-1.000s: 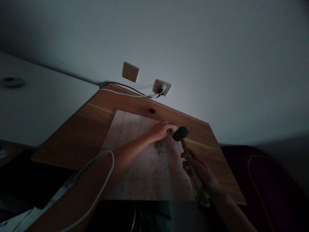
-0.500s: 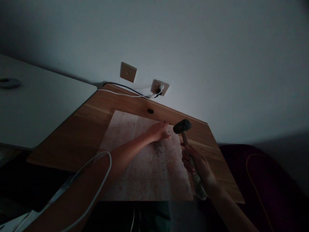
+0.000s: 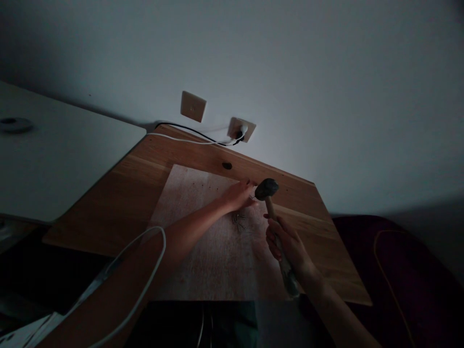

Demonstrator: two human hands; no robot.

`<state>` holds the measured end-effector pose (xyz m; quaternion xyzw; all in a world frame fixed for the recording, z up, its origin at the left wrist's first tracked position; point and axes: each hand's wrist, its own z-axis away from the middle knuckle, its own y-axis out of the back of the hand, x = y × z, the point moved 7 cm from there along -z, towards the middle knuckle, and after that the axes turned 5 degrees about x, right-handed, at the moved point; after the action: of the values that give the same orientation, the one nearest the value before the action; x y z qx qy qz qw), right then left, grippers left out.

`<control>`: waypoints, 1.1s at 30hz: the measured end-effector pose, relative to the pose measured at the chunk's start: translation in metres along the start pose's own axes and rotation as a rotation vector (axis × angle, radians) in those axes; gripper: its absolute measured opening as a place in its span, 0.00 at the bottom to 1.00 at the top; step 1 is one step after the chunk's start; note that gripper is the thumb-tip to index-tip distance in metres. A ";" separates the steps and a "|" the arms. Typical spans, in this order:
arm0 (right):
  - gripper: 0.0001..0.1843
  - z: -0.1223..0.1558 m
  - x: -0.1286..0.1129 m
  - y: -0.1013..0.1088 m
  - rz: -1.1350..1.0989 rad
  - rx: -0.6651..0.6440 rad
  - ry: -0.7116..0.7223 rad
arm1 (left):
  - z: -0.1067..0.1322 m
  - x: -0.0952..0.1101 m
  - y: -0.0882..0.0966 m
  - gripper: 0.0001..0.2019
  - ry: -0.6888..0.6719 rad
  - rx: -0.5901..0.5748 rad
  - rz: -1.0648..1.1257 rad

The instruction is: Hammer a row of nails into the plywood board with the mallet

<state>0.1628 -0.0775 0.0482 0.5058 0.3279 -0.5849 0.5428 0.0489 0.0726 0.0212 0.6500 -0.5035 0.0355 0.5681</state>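
Note:
My right hand point(image 3: 286, 240) is wrapped round the wooden handle of a hammer point(image 3: 267, 189), its dark head raised just right of my other hand. My left hand point(image 3: 239, 195) rests at the far right part of a pale wooden board point(image 3: 213, 261). Its thumb and fingers close around a thin nail point(image 3: 253, 197), which shows only faintly in the dim light. Several loose nails point(image 3: 238, 220) lie in a small heap on the board, just below my left hand. A row of small dark dots runs along the board's far edge.
Beneath the board is a brown wooden desk point(image 3: 123, 193) with a round cable hole point(image 3: 226, 166). Black and white cables run to a wall socket point(image 3: 242, 129). A white tabletop point(image 3: 65, 159) adjoins at left. A white cable point(image 3: 164, 237) loops over my left forearm.
The hammer has moved slightly left, its head now closer to my left hand and the nail. My left hand stays at the same spot on the board.

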 end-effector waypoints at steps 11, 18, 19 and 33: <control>0.29 0.004 0.033 0.017 -0.098 0.131 -0.067 | -0.006 -0.002 0.003 0.08 0.055 0.048 0.123; 0.30 0.005 0.038 0.017 -0.048 0.113 -0.093 | -0.008 -0.001 0.003 0.04 0.116 0.045 0.157; 0.30 0.005 0.037 0.018 -0.045 0.112 -0.086 | -0.008 -0.001 0.003 0.04 0.104 0.047 0.150; 0.28 0.001 -0.010 0.002 -0.159 0.035 0.003 | -0.003 0.000 0.000 0.40 0.086 -0.016 0.031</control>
<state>0.1640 -0.0762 0.0582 0.4882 0.3576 -0.6312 0.4851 0.0503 0.0750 0.0221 0.6355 -0.4887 0.0683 0.5939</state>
